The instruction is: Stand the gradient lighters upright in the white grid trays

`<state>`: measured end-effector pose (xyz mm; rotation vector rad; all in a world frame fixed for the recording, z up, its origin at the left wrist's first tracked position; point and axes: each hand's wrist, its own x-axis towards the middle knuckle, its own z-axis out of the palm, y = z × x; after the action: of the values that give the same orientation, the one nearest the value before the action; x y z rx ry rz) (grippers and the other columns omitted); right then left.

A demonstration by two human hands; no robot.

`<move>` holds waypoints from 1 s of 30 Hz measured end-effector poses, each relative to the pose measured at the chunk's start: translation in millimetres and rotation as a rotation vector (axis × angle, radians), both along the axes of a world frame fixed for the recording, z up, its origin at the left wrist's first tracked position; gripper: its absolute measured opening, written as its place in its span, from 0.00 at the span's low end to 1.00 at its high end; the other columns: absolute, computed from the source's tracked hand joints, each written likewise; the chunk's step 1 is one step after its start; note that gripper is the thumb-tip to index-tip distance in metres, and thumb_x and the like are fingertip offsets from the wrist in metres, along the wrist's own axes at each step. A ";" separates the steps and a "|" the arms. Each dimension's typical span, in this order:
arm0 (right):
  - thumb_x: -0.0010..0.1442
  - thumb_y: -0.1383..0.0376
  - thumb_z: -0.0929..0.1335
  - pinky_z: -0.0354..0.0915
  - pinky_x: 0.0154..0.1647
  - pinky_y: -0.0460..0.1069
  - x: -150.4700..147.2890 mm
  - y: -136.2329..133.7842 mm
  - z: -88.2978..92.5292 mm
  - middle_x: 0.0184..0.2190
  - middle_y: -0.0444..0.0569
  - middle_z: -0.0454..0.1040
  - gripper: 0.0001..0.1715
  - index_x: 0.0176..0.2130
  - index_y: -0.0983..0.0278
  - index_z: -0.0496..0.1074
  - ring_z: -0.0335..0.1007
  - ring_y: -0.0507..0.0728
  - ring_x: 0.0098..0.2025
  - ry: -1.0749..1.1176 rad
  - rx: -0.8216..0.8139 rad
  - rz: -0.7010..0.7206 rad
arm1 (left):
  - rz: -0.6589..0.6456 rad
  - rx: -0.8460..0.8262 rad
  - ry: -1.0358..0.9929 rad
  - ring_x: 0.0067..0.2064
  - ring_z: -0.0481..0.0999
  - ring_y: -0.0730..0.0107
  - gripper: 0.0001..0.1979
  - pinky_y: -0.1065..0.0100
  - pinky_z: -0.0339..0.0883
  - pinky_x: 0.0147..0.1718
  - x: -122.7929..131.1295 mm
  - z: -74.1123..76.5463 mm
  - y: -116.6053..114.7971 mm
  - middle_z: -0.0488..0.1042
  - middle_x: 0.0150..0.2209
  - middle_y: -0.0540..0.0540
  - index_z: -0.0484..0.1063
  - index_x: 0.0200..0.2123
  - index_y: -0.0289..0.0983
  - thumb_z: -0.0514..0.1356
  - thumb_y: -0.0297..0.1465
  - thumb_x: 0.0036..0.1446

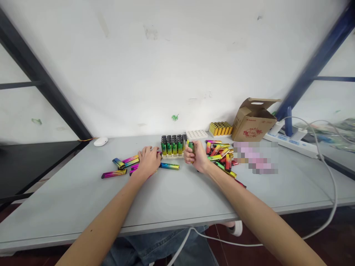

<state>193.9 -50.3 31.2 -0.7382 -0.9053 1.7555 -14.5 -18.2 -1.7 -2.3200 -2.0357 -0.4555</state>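
1 head-worn camera looks forward and down across the nearby table (pixel 177 201), left hand (pixel 149 161) and right hand (pixel 197 157) mid-frame, wall (pixel 177 66) at top.

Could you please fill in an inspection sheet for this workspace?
Surface: grey table, against a white wall.
Job's things: green-yellow lighters upright in a white rack; loose lighters on both sides; farther back, a white tray and yellow lighters.
Clutter: white case left, open cardboard box right; pixelated patch, unreadable.
Hands: left hand over loose lighters, grip unclear; right hand grips a green lighter.
Cables: white cable passes over the table's right side and hangs below its front edge; power strip at right.
Surroundings: dark bar left, blue bar right.
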 end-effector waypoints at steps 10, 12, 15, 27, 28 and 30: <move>0.59 0.59 0.53 0.35 0.15 0.44 -7.0 -1.2 0.9 0.15 0.35 0.41 0.16 0.22 0.60 0.50 0.29 0.48 0.17 -0.042 0.014 -0.054 | -0.010 0.022 0.000 0.61 0.63 0.48 0.19 0.49 0.55 0.57 -0.4 -3.1 2.4 0.68 0.56 0.33 0.70 0.52 0.36 0.47 0.34 0.65; 0.59 0.59 0.53 0.35 0.15 0.44 -8.3 -1.5 0.3 0.15 0.35 0.41 0.16 0.22 0.60 0.51 0.29 0.48 0.17 -0.049 0.014 -0.065 | -0.011 0.028 -0.002 0.60 0.63 0.49 0.19 0.49 0.55 0.57 -1.0 -4.1 2.8 0.67 0.56 0.33 0.70 0.52 0.36 0.47 0.34 0.65; 0.58 0.60 0.53 0.36 0.15 0.44 -8.3 -1.9 1.3 0.15 0.35 0.41 0.15 0.22 0.60 0.50 0.29 0.48 0.17 -0.055 0.017 -0.089 | -0.007 0.033 0.003 0.60 0.63 0.48 0.19 0.48 0.55 0.57 -1.5 -4.7 3.0 0.67 0.56 0.33 0.70 0.52 0.36 0.47 0.34 0.65; 0.59 0.59 0.53 0.38 0.15 0.44 -4.7 0.7 0.9 0.15 0.35 0.43 0.15 0.22 0.60 0.51 0.31 0.47 0.16 -0.051 0.057 -0.112 | -0.013 0.000 0.005 0.60 0.62 0.48 0.19 0.48 0.55 0.57 -0.6 -1.6 2.5 0.68 0.55 0.33 0.70 0.52 0.37 0.47 0.35 0.64; 0.59 0.59 0.53 0.38 0.15 0.44 -4.9 0.8 0.5 0.15 0.35 0.43 0.15 0.22 0.60 0.51 0.31 0.47 0.16 -0.056 0.060 -0.104 | -0.013 -0.001 0.005 0.60 0.63 0.48 0.19 0.48 0.56 0.57 -0.6 -1.5 2.3 0.68 0.55 0.34 0.70 0.52 0.37 0.47 0.35 0.64; 0.58 0.60 0.52 0.38 0.15 0.44 -5.4 1.2 -0.4 0.14 0.35 0.43 0.15 0.22 0.60 0.52 0.31 0.48 0.16 -0.072 0.061 -0.092 | -0.014 -0.007 0.004 0.60 0.63 0.48 0.20 0.48 0.55 0.57 -0.5 -1.2 1.9 0.68 0.55 0.34 0.70 0.52 0.37 0.46 0.36 0.65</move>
<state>188.6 -49.1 30.8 -0.7949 -0.9544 1.6223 -15.0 -16.2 -2.9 -2.3390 -2.0232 -0.4440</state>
